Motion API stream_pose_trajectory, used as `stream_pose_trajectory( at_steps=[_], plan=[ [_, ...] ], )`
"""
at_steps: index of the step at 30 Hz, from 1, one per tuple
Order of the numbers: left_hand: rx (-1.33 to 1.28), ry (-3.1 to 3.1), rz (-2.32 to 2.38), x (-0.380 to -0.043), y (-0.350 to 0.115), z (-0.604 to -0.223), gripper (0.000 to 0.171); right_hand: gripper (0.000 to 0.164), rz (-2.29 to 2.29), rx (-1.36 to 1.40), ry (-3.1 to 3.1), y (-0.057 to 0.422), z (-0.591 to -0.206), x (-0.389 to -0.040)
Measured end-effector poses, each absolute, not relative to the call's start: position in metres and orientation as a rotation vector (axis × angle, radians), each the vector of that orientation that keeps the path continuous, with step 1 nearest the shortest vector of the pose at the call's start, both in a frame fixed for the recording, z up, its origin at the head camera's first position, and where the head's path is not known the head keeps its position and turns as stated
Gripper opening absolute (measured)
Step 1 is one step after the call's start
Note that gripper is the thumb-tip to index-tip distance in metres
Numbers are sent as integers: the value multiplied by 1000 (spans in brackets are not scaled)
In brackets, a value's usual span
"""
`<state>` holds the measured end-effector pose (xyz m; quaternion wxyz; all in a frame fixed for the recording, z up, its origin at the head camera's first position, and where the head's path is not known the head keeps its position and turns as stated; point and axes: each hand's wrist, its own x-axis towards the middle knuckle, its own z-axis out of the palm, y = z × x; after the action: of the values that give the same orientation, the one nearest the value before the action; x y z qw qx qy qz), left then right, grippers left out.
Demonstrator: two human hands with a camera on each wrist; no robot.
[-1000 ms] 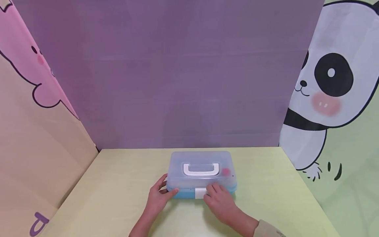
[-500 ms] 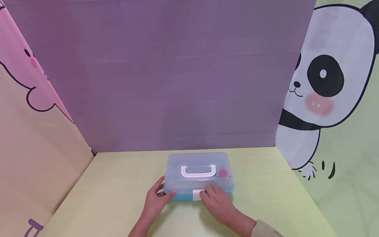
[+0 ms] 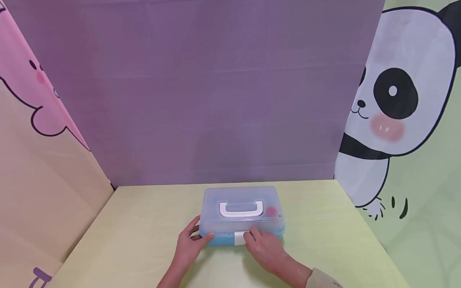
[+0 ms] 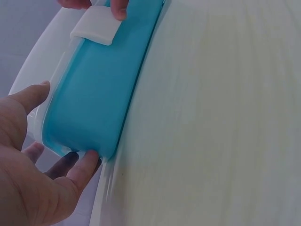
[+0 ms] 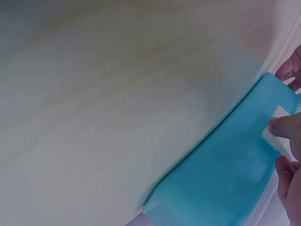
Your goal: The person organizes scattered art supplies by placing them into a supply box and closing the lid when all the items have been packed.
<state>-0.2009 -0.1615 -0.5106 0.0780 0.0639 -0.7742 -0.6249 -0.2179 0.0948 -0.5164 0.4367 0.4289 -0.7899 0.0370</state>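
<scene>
A storage box (image 3: 212, 200) with a cloudy clear lid and a blue base (image 4: 99, 89) lies flat on the table, its lid down. On top is a white carry handle (image 3: 241, 214); a pink round spot shows near the lid's right side. My left hand (image 3: 188, 247) holds the box's front left corner, thumb at the front and fingertips against the left end. At the front middle, my right hand (image 3: 265, 249) pinches the white latch (image 5: 278, 134), thumb on its face and fingers up at the lid edge. Part of the latch is hidden by that hand.
The pale yellow table (image 3: 151, 216) runs out to both sides of the box. Behind it rises a purple backdrop (image 3: 216, 100). Printed panels flank the table, a pink figure (image 3: 50, 120) at left and a panda (image 3: 392, 140) at right.
The head view has shifted slightly, moving the whole scene a little left and down in it. Both hands keep their places on the box, and the lid stays down.
</scene>
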Motion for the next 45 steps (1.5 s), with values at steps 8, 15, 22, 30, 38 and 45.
stream_pose_trajectory(
  at_steps=[8,15,22,30,38,45],
  plan=[
    [153,-2286,-1915,-202,-162,-511,78,32,53,1024,-1909,93,-516,-219],
    [160,-2278,-1925,-202,-162,-509,77,31,28,1023,-1930,92,-515,-217],
    [134,-2289,-1919,-202,-164,-511,79,31,-17,1031,-1937,92,-517,-217],
    [157,-2287,-1946,-200,-164,-506,78,32,-5,1046,-1914,91,-517,-218],
    [153,-2304,-1933,-201,-165,-505,79,36,89,1012,-1977,86,-515,-213],
    [155,-2377,-1826,-200,-166,-509,80,4,115,945,-2096,81,-515,-204]
  ],
)
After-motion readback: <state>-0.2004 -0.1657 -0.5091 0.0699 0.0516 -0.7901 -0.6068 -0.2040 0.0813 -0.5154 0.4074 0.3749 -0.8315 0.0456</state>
